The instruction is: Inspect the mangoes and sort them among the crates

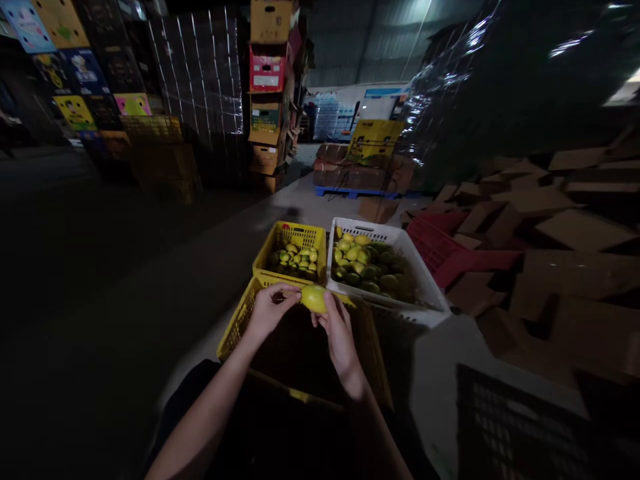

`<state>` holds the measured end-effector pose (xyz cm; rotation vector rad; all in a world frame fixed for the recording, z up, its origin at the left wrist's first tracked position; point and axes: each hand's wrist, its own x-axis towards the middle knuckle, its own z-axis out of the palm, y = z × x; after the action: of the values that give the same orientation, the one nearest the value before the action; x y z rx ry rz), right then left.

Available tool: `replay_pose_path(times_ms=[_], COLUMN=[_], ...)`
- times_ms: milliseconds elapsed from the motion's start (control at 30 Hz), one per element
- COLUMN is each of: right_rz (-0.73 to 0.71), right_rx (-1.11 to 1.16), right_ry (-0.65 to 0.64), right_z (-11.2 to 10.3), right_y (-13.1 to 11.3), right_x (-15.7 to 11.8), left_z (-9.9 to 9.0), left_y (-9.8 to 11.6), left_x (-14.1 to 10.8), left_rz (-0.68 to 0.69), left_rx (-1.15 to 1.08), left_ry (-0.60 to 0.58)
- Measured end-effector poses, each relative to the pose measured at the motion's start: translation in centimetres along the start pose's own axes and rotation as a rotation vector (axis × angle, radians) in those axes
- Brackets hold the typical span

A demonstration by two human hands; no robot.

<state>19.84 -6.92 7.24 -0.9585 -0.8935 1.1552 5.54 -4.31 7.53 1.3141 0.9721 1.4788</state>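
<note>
A yellow-green fruit (313, 299) is held up over the near yellow crate (235, 330), whose inside is dark. My right hand (340, 333) grips the fruit from the right between thumb and fingers. On the other side, my left hand (270, 308) has its thumb and fingertips pinched together at the fruit's left end. Just beyond, a smaller-looking yellow crate (261, 253) holds several yellow and green fruits. Beside it stands a white crate (425, 273) with many yellow and darker green fruits.
Flattened cardboard boxes (575, 280) and a red crate (435, 250) lie to the right. A dark crate (515, 427) is at the lower right. Box stacks (267, 123) and a blue pallet (353, 193) with a yellow box (375, 139) stand farther back.
</note>
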Motion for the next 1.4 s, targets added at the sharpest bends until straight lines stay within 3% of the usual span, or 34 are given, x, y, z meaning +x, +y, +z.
replay_pose_path(times_ms=[200,400,600,700,800,1000,1233,1400], right_rz=[-0.167,-0.041,0.243,0.283,0.236,0.149,0.093,0.066], right_rx=[-0.184,-0.01,0.131,0.138,0.078,-0.057,-0.094,-0.173], right_ry=[0.02,0.002,-0.008,0.008,0.012,0.022,0.062,0.085], right_z=[-0.4,-0.5,-0.3,-0.3,-0.5,-0.6,-0.5,-0.9], right_y=[-0.9,-0.6,-0.7,-0.8,-0.8,-1.2,-1.0,-0.4], right_x=[0.1,0.3,0.2,0.2,0.3,0.4,0.4,0.8], left_z=[0.1,0.3,0.6,0.7,0.7,0.5,0.3,0.1], left_y=[-0.2,0.6,0.5,0.2,-0.1,-0.3,0.6,0.2], left_x=[-0.1,-0.6,-0.6,-0.6,-0.6,-0.9,-1.2,-1.1], left_rz=[0.155,0.269,0.14,0.025,-0.003,0.124,0.228,0.21], left_rx=[0.073,0.195,0.026,-0.081,-0.093,0.064,0.24,0.323], left_ry=[0.01,-0.021,-0.077,-0.117,-0.123,-0.079,-0.127,-0.17])
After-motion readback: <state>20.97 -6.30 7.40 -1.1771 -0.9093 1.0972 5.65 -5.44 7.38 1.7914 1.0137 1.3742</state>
